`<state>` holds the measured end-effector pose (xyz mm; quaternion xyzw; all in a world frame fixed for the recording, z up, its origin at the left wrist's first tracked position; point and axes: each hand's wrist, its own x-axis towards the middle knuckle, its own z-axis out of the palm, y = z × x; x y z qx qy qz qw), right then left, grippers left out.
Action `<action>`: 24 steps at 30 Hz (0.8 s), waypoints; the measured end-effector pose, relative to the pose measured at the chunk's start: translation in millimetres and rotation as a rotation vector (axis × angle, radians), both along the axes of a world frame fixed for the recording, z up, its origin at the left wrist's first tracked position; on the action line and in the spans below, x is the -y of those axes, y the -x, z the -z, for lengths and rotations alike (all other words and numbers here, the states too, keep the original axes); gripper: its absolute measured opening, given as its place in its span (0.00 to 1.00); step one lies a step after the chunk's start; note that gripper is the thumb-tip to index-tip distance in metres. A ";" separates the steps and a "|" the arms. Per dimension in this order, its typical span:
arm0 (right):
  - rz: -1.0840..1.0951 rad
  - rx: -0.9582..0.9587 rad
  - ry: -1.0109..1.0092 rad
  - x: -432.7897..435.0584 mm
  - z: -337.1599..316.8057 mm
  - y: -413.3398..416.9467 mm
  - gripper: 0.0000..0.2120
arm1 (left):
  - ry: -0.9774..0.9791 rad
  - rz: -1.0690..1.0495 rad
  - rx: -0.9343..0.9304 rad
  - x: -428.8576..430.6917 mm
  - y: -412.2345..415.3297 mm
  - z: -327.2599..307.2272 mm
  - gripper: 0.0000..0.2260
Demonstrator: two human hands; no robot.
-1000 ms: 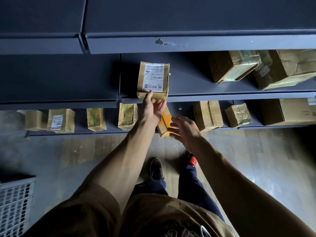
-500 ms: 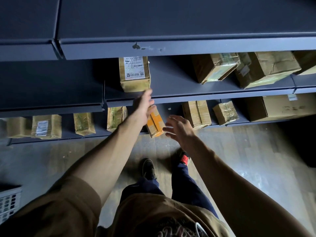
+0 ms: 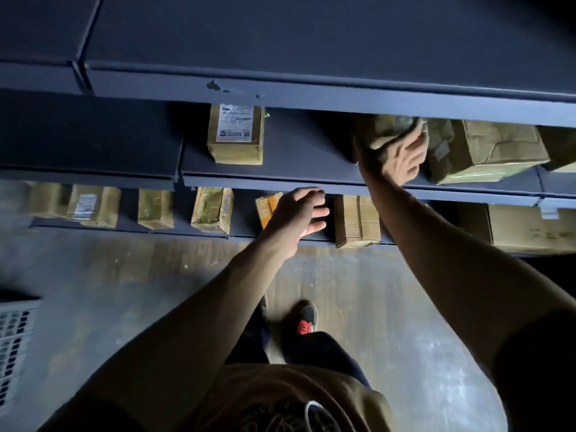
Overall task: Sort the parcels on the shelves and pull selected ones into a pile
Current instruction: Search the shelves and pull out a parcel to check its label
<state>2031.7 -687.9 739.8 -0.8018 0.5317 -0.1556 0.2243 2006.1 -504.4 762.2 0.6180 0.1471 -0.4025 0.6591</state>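
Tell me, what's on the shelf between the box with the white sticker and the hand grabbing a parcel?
Nothing: in the head view, only bare dark shelf lies between the labelled box and the right hand.

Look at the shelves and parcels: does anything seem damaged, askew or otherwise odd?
Two things. The front edge of the upper shelf has chipped paint, a pale patch on dark metal. The large parcel beside the right hand looks creased and sits at an angle to the shelf edge, unlike the labelled parcel.
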 end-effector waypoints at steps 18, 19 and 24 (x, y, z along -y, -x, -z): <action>-0.234 0.198 -0.116 0.5 18.0 74.5 0.46 | -0.129 0.017 -0.021 -25.7 70.3 -2.2 0.12; -0.260 0.228 -0.127 -5.4 18.0 87.7 0.47 | -0.136 -0.002 -0.031 -26.3 71.3 0.0 0.11; -0.452 0.256 -0.120 -28.2 20.3 156.1 0.52 | -0.176 -0.053 -0.036 -23.2 74.5 -1.6 0.11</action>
